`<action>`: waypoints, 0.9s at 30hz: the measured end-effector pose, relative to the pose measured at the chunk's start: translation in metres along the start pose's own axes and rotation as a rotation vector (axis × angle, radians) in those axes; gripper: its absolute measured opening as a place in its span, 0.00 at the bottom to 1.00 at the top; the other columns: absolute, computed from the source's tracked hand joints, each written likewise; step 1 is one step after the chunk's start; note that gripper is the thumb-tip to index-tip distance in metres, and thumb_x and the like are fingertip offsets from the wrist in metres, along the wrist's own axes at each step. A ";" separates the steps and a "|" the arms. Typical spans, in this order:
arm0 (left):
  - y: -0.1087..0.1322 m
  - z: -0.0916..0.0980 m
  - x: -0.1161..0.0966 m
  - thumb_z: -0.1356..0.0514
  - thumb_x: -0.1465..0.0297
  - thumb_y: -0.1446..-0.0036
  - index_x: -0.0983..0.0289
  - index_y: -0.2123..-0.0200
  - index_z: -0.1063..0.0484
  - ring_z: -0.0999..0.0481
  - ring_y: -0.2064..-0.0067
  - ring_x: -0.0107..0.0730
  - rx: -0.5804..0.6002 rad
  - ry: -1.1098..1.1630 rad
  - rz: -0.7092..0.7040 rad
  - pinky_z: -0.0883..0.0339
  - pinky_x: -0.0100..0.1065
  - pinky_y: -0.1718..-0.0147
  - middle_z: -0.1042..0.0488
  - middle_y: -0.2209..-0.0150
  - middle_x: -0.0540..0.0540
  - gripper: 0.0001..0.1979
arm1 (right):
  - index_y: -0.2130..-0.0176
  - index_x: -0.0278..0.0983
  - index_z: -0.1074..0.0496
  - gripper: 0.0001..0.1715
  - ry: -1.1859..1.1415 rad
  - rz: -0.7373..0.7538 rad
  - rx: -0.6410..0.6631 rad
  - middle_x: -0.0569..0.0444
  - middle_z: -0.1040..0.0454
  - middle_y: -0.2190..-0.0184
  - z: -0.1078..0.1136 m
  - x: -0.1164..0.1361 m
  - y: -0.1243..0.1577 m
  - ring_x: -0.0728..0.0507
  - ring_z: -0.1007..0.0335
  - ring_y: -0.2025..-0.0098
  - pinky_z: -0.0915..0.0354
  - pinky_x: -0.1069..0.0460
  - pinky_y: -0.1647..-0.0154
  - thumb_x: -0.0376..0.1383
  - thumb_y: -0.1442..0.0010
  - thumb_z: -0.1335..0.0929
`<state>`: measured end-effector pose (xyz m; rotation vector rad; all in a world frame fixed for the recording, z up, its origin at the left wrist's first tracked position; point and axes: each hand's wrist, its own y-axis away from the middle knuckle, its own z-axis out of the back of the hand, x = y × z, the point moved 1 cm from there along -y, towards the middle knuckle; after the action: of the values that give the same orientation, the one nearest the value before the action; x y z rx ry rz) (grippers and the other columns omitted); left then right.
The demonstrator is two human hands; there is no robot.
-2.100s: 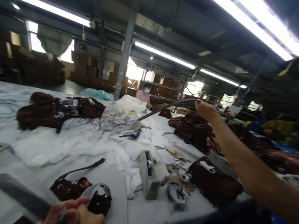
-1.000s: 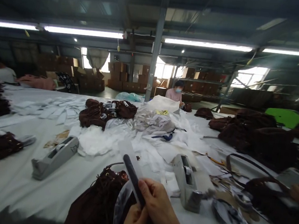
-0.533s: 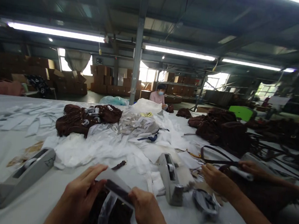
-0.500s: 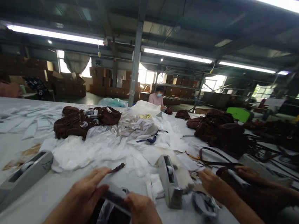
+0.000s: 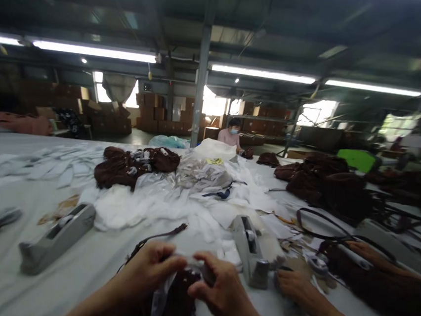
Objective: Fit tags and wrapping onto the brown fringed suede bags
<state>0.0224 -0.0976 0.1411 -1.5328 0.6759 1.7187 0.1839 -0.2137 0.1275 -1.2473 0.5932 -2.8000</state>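
Note:
My left hand (image 5: 149, 271) and my right hand (image 5: 218, 285) are side by side at the table's near edge, fingers curled on a dark strap piece (image 5: 205, 272) wrapped in pale film. Under them lies a dark brown bag (image 5: 178, 299) in clear plastic, with a thin brown strap (image 5: 158, 236) trailing away to the upper left. A grey tape dispenser (image 5: 249, 251) stands just right of my right hand.
A co-worker's hand (image 5: 293, 285) rests on the table at the right, their other hand (image 5: 363, 252) on a brown bag (image 5: 373, 280). A second tape dispenser (image 5: 56, 237) sits at the left. White wrapping (image 5: 142, 211) and brown bags (image 5: 131, 168) fill the middle. A seated person (image 5: 231, 135) is far off.
My hands have drawn closer together and curled over the wrapped strap on the bag. The co-worker's nearer hand has dropped to the table beside the dispenser. The view has shifted slightly.

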 end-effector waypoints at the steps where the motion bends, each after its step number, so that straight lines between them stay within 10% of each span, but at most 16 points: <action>1: -0.001 -0.002 0.000 0.37 0.52 0.51 0.64 0.80 0.39 0.51 0.83 0.20 -0.058 0.136 0.018 0.58 0.24 0.85 0.47 0.85 0.43 0.23 | 0.60 0.35 0.27 0.25 -0.033 -0.031 0.014 0.58 0.31 0.76 0.002 0.001 -0.001 0.50 0.40 0.75 0.44 0.57 0.75 0.53 0.47 0.30; 7: -0.013 -0.022 0.002 0.33 0.53 0.54 0.64 0.79 0.43 0.54 0.87 0.14 -0.382 0.804 0.069 0.62 0.19 0.90 0.45 0.84 0.41 0.25 | 0.67 0.34 0.27 0.13 -0.359 -0.204 0.062 0.63 0.38 0.79 -0.017 0.000 0.002 0.53 0.48 0.76 0.48 0.59 0.76 0.36 0.53 0.24; 13: -0.009 -0.046 0.011 0.31 0.57 0.54 0.64 0.80 0.45 0.52 0.88 0.13 -0.663 1.211 -0.003 0.56 0.17 0.91 0.43 0.84 0.40 0.26 | 0.68 0.31 0.27 0.23 -1.029 -0.327 -0.208 0.57 0.33 0.78 -0.075 -0.003 0.000 0.51 0.41 0.76 0.42 0.57 0.75 0.49 0.52 0.26; 21: 0.010 -0.068 0.033 0.28 0.59 0.58 0.65 0.80 0.38 0.36 0.82 0.20 -0.672 1.278 0.050 0.35 0.22 0.81 0.38 0.83 0.43 0.23 | 0.61 0.33 0.26 0.19 -0.952 -0.295 -0.412 0.50 0.26 0.68 -0.081 0.012 0.003 0.44 0.31 0.65 0.33 0.52 0.63 0.45 0.47 0.27; 27: 0.026 -0.056 0.038 0.31 0.58 0.55 0.64 0.62 0.29 0.30 0.75 0.24 -0.369 1.052 0.105 0.36 0.23 0.78 0.29 0.73 0.49 0.21 | 0.65 0.33 0.25 0.17 -0.706 -0.205 -0.242 0.57 0.29 0.77 -0.049 0.006 0.004 0.50 0.37 0.75 0.37 0.57 0.72 0.43 0.49 0.26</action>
<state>0.0348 -0.1506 0.0929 -2.7224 0.9690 1.0194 0.1436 -0.2025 0.1008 -2.2877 0.7810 -2.1976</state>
